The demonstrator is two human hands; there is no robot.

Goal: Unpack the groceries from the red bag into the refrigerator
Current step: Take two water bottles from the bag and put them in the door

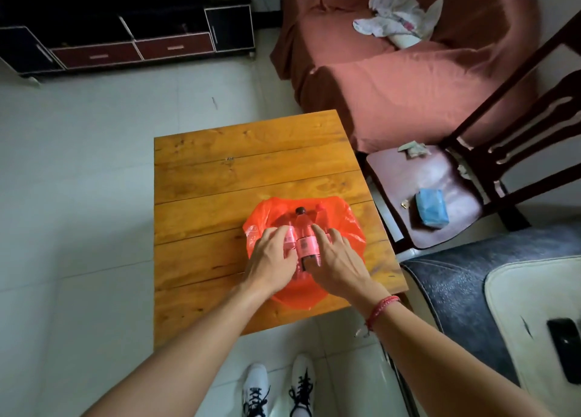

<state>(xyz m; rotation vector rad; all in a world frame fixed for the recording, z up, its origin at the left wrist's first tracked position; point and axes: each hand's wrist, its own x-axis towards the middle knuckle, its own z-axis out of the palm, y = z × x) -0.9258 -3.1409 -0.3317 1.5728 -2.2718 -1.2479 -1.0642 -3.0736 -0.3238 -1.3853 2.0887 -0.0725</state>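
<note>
A red plastic bag (352,225) lies spread open on the wooden table (239,168). Inside it lie bottles: a dark-capped bottle (304,237) with a pink label in the middle, and a red-capped bottle (321,215) just right of it. My left hand (270,259) rests on the bottles at the left of the dark-capped one, fingers stretched forward. On that bottle's right side lies my right hand (338,262), fingers also stretched out. Neither hand visibly curls round a bottle. The refrigerator is not in view.
A dark wooden chair (440,190) with a blue packet (431,207) stands right of the table. Behind it is a pink-covered sofa (393,80). A dark TV cabinet (125,36) lines the far wall. A grey seat (465,284) with a black device sits at right.
</note>
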